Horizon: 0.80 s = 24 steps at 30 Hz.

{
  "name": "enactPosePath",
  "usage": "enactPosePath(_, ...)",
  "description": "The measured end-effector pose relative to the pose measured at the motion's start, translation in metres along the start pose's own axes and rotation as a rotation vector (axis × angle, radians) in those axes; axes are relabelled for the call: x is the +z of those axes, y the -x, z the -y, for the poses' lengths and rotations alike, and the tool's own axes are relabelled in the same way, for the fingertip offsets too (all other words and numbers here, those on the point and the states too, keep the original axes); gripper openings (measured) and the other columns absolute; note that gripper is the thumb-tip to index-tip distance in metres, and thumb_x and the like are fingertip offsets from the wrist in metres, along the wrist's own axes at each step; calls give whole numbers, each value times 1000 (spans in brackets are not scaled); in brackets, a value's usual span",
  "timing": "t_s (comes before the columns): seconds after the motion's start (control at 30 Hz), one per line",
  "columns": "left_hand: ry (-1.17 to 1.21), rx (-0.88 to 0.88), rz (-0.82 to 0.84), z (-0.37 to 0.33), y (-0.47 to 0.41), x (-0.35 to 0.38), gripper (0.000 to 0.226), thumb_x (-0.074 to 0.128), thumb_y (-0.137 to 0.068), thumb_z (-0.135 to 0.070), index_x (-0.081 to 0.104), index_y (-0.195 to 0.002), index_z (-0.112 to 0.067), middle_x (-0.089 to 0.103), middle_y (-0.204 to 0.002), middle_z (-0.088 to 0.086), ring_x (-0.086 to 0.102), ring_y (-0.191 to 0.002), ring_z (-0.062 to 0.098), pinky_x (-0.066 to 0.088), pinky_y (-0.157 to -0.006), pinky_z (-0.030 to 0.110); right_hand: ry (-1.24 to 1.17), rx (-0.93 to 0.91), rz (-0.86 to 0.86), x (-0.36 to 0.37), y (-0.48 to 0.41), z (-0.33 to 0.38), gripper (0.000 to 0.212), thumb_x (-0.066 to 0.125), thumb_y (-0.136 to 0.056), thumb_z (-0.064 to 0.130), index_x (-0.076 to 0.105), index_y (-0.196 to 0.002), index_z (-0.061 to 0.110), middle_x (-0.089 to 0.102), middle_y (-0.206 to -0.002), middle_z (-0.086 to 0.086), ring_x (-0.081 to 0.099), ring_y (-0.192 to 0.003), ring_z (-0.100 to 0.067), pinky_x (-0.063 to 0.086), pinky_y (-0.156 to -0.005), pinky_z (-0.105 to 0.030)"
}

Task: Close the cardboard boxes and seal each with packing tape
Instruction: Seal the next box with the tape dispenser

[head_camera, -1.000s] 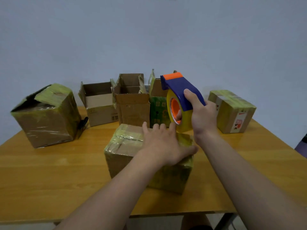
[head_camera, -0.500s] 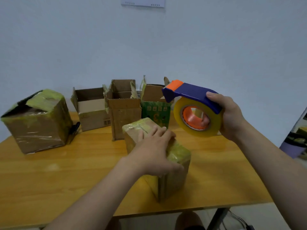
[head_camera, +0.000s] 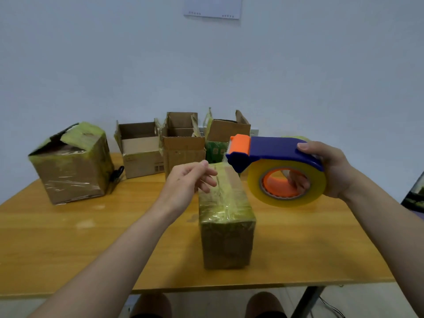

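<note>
A closed cardboard box (head_camera: 226, 216), wrapped in yellowish tape, stands on the wooden table (head_camera: 91, 237) with one short end toward me. My left hand (head_camera: 188, 182) hovers just left of its far end, fingers loosely curled, holding nothing. My right hand (head_camera: 330, 171) grips a blue and orange tape dispenser (head_camera: 275, 166) with a roll of clear yellowish tape, held in the air to the right of the box's far end. The dispenser's orange front sits above that end of the box.
A large taped box (head_camera: 73, 164) stands at the left. Three open boxes (head_camera: 141, 150) (head_camera: 183, 148) (head_camera: 226, 134) line the back of the table, one with a green printed side. A black object (head_camera: 117, 174) lies by the large box. My knees show under the table's front edge.
The taped box has turned so its short end faces me. My left hand has lifted off it. My right hand has carried the dispenser to the right and tipped it level.
</note>
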<state>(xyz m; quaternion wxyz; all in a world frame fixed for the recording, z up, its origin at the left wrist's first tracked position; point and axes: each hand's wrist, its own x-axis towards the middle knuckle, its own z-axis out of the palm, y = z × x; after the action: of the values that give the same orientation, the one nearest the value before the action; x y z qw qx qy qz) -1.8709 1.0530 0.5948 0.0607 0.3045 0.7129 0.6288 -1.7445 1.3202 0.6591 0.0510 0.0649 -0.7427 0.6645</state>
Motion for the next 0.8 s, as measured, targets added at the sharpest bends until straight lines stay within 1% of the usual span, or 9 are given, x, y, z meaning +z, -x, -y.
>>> enactPosePath(0.1,90,-288,64,-16,1,-1,59,47,-104,-55,81,-98,-8,77,-84,8,60,-65,17,42,-62,29,-2,28,71,1,2,4,52,82,-57,64,78,-70,14,54,-43,-8,50,-36,-18,45,-46,-25)
enactPosePath(0.17,177,-371,140,-24,1,-1,60,53,-98,-61,80,-100,-8,74,-83,6,59,-62,15,42,-61,28,2,37,124,1,2,8,51,80,-60,65,77,-69,15,55,-42,-7,50,-37,-17,46,-47,-25)
enactPosePath(0.3,443,-391,308,-29,9,4,42,64,-89,-51,70,-104,-12,70,-84,6,58,-63,12,44,-59,23,-14,62,165,3,2,11,55,82,-61,62,76,-73,9,57,-44,-9,52,-37,-18,48,-47,-26)
enactPosePath(0.4,589,-390,344,-29,15,5,40,70,-82,-37,69,-113,-11,68,-81,3,59,-61,9,48,-55,17,-34,69,168,4,3,11,58,84,-61,59,75,-83,6,61,-50,-10,54,-39,-19,48,-47,-27)
enactPosePath(0.47,622,-390,353,-27,17,4,39,70,-83,-28,69,-116,-9,66,-79,3,58,-61,7,49,-55,15,-40,75,177,4,3,10,56,85,-61,58,75,-86,9,64,-55,-9,56,-41,-19,49,-48,-28)
enactPosePath(0.57,616,-387,360,-27,18,-1,33,70,-82,-20,68,-112,-6,60,-75,1,54,-59,7,48,-54,15,-28,66,201,8,4,12,43,83,-61,57,76,-75,17,64,-53,-4,56,-40,-17,48,-49,-27)
enactPosePath(0.7,528,-390,323,-30,21,-5,21,71,-84,-21,72,-99,-7,59,-71,2,54,-57,7,49,-51,15,-38,51,169,11,6,16,24,74,-66,40,74,-72,17,66,-58,-4,59,-42,-16,50,-48,-25)
enactPosePath(0.73,506,-396,296,-32,22,-5,17,70,-88,-21,73,-97,-7,59,-70,2,53,-56,7,48,-51,15,-21,58,172,12,6,17,31,80,-62,41,74,-76,14,68,-62,-6,62,-46,-17,51,-49,-26)
enactPosePath(0.8,457,-406,232,-34,24,-6,15,64,-98,-17,72,-97,-4,58,-67,2,51,-55,7,48,-50,14,48,89,174,13,6,18,65,92,-50,54,73,-91,9,71,-78,-11,68,-60,-20,54,-54,-28)
